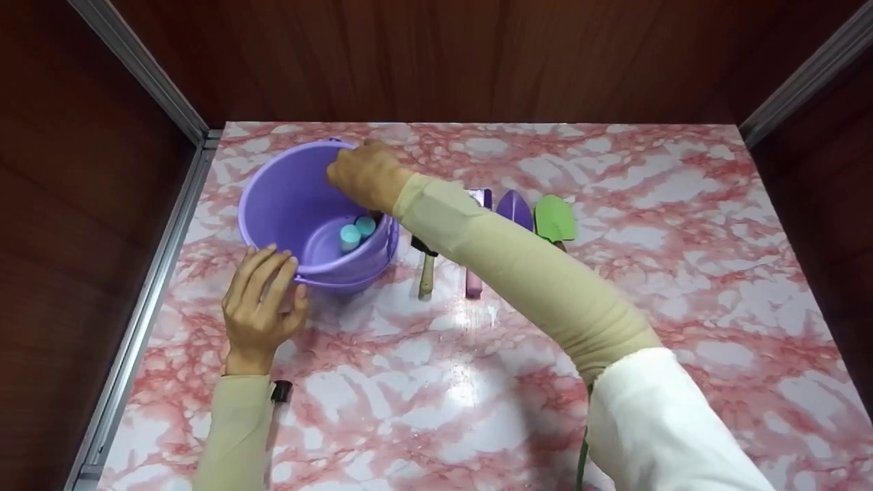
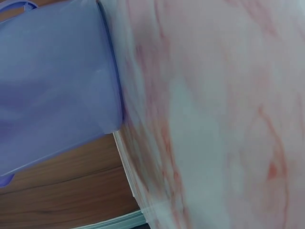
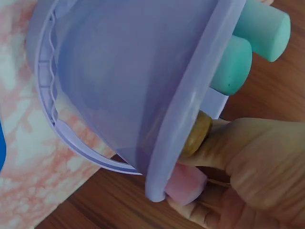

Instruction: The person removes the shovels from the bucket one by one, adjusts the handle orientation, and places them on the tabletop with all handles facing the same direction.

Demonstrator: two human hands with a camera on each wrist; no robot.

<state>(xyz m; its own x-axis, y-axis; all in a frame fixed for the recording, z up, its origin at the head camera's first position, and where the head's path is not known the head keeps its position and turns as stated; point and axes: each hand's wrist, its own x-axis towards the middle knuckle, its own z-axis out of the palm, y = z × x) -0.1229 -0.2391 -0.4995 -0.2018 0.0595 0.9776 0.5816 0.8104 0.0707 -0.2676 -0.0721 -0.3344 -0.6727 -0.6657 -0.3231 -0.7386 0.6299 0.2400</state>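
Purple bucket (image 1: 283, 204), standing towards the back left of a red, pink and white marbled table (image 1: 689, 273), its wide mouth facing the head camera. The left hand (image 1: 262, 300) rests its fingertips on the near left of the rim, fingers slightly apart, the thumb held out from them. The right hand (image 1: 368, 176) reaches over the right side of the rim; the head view shows its back and hides the fingertips. The right wrist view fills that gap: thumb and fingers curl about a pink rounded end (image 3: 186, 183) at the rim, with a brown wooden end (image 3: 197, 133) against the thumb (how firmly either is gripped, I cannot tell). Two turquoise cylinders (image 1: 350, 238) sit side by side within the bucket, visible in both those views. Only the right wrist view shows the wavy inner edge of the carrying handle (image 3: 45, 81). The left wrist view takes in the smooth outer wall. Right of the bucket, a wooden-handled tool (image 1: 426, 276), a pink handle (image 1: 474, 283), a purple blade (image 1: 515, 208) and a green trowel (image 1: 555, 217) lie in a row, partly covered by the right forearm (image 1: 525, 273).
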